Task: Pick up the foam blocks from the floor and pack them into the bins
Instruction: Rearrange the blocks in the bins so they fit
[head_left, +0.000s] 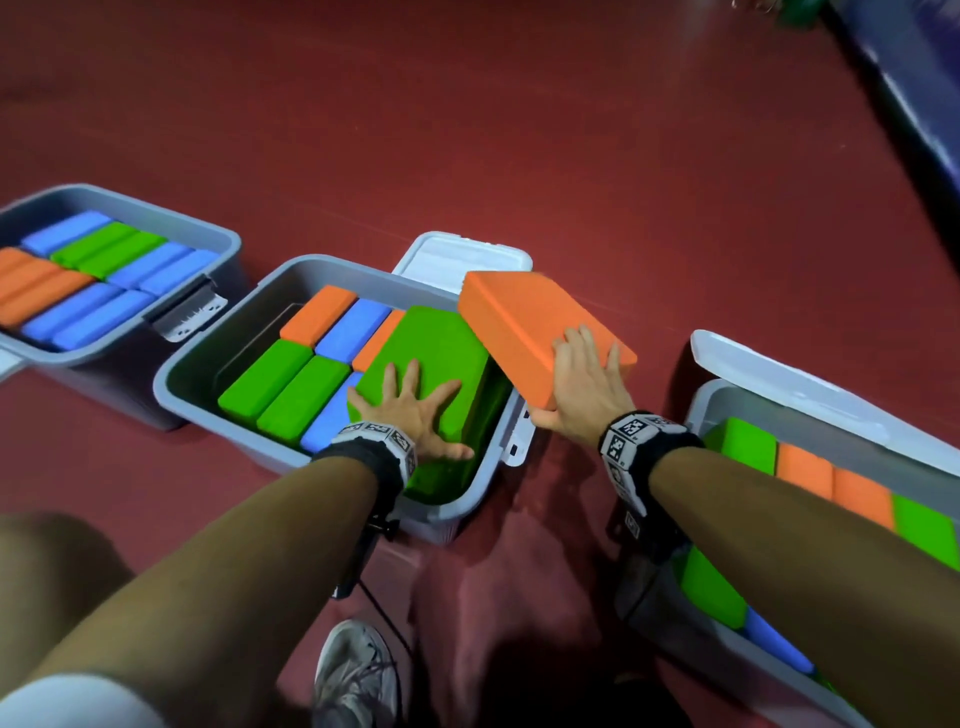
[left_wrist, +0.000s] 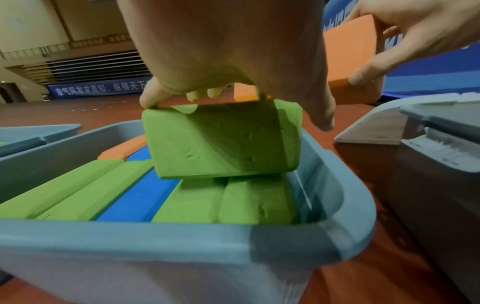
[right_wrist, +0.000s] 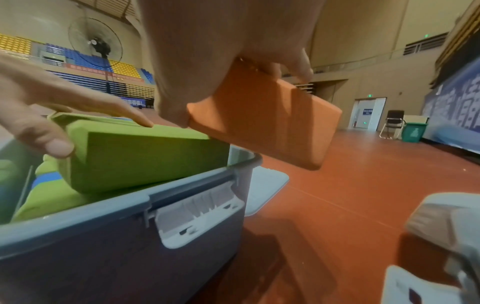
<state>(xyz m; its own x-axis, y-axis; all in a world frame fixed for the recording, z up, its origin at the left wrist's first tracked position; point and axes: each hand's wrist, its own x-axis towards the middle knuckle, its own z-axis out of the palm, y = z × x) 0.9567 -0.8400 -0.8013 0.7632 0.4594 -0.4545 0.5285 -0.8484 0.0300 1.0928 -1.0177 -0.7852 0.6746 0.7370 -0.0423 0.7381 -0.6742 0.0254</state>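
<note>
A large green foam block (head_left: 441, 353) lies tilted on top of the packed blocks at the right end of the middle grey bin (head_left: 291, 265). My left hand (head_left: 410, 410) presses flat on it with fingers spread. In the left wrist view the green block (left_wrist: 223, 139) rests on two green blocks below the hand (left_wrist: 221, 51). My right hand (head_left: 582, 384) grips an orange foam block (head_left: 519, 322), thumb underneath, and holds it tilted above the bin's right rim. The right wrist view shows the orange block (right_wrist: 265, 123) beside the green block (right_wrist: 145, 156).
A left bin (head_left: 228, 244) is filled with blue, green and orange blocks. A right bin (head_left: 727, 395) holds green, orange and blue blocks, with its lid (head_left: 779, 374) open behind it. A white lid (head_left: 462, 254) lies behind the middle bin. My shoe (head_left: 358, 675) is below.
</note>
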